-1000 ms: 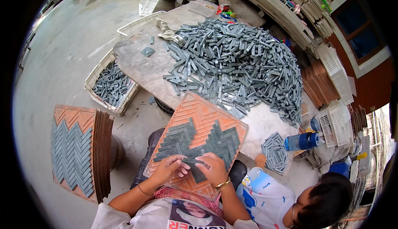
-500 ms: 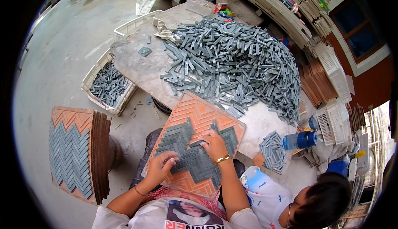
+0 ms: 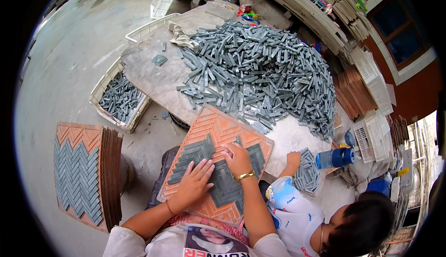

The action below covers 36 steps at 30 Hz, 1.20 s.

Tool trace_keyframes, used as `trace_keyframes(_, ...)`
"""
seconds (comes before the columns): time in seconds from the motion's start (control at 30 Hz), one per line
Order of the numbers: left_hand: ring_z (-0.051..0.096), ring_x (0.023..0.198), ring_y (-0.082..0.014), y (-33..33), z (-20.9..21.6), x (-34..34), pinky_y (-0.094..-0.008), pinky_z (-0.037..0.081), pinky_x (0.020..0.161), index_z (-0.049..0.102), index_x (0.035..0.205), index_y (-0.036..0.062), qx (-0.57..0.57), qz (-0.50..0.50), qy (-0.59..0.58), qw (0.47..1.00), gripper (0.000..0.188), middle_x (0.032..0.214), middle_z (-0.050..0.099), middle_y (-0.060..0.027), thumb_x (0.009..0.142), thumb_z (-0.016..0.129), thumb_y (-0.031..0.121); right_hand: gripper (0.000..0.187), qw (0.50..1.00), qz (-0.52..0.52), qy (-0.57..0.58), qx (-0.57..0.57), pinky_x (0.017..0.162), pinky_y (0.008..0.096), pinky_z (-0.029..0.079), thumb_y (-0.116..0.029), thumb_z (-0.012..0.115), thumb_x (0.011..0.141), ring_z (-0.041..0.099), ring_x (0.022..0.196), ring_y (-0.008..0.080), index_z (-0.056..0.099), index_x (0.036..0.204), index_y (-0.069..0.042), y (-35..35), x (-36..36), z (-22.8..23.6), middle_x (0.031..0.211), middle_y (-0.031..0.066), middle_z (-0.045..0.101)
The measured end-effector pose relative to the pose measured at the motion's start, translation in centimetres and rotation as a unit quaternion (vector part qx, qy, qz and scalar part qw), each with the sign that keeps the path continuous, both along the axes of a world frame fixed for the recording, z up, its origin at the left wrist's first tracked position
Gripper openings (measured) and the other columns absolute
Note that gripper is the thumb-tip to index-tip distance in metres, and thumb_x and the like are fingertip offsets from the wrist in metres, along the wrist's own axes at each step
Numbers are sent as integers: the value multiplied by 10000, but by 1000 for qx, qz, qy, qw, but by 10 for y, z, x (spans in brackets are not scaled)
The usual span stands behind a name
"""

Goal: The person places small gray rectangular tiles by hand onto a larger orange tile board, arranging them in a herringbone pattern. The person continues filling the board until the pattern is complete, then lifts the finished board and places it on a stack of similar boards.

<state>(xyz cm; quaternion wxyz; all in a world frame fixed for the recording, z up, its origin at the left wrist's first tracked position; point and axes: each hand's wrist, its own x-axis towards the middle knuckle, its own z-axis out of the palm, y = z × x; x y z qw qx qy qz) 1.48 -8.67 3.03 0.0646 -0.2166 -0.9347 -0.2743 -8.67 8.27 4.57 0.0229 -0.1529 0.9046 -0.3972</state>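
Observation:
A tilted orange herringbone tray rests across my lap, partly filled with grey-green stone strips set in zigzag rows. My left hand lies flat on the laid strips, fingers stretched out and holding nothing. Over the upper edge of the strips, my right hand is bent with thumb and fingers drawn together. Whatever it may pinch is hidden beneath the fingers. Beyond the tray, a big heap of loose strips covers much of the stone table.
To the left stands a stack of filled trays. A white crate of strips sits by the table. At right, another person reaches toward a smaller strip-filled panel, close to my right arm. Beside it lies a blue bottle.
My left hand has gone from raised, curled fingers to lying flat on the strips, farther right. My right hand has barely moved. The other person's hand has moved up beside the small panel.

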Motion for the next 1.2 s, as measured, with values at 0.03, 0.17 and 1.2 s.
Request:
trace_keyframes(0.03,364,1267,-242,2,-7,0,-461,275,1032,426,1280,30,-16,-3,-2,1000,576,1355,407,-103,776,621,232,149,1000,-19,21,6,651,360,481,-104,649,743,597,725,286,635,869,-26,-2,-11,0,812,133,602)
trace_keyframes(0.17,350,1277,-234,2,-13,2,-462,255,1043,423,1283,25,-43,-7,-10,999,574,1362,401,-102,806,584,301,125,995,-84,53,-12,659,371,478,-109,619,764,595,737,293,638,867,-40,-13,-59,-13,803,141,606)
trace_keyframes(1.2,327,1290,-243,1,-2,0,-452,204,1071,424,1285,24,-2,-10,-19,1000,551,1372,386,-104,811,576,259,133,976,102,-116,153,655,337,458,-138,632,748,603,690,261,642,812,-22,15,-31,13,733,134,631)
